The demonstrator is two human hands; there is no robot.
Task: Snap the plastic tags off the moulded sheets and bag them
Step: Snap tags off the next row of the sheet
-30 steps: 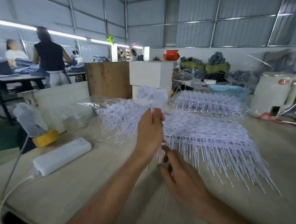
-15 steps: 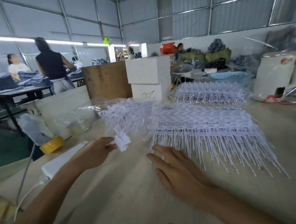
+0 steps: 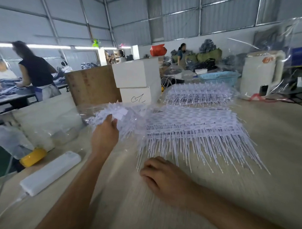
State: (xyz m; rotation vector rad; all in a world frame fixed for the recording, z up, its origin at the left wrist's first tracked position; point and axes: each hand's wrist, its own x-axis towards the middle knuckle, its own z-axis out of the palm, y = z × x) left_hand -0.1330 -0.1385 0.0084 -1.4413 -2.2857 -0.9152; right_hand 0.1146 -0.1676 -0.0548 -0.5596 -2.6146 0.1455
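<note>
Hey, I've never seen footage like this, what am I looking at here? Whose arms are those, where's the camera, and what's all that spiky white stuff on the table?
There is no machine here. The camera sits on a person's head and looks down over their own two bare arms, in a large workshop. The left hand reaches to a clear plastic bag of loose white tags, fingers among them; whether it grips any is hard to tell. The right hand rests on the wooden table with fingers loosely curled, holding nothing, at the tips of the moulded sheets, flat white plastic pieces with long thin stems. A second stack lies behind. At the left lies a white power strip.
</note>
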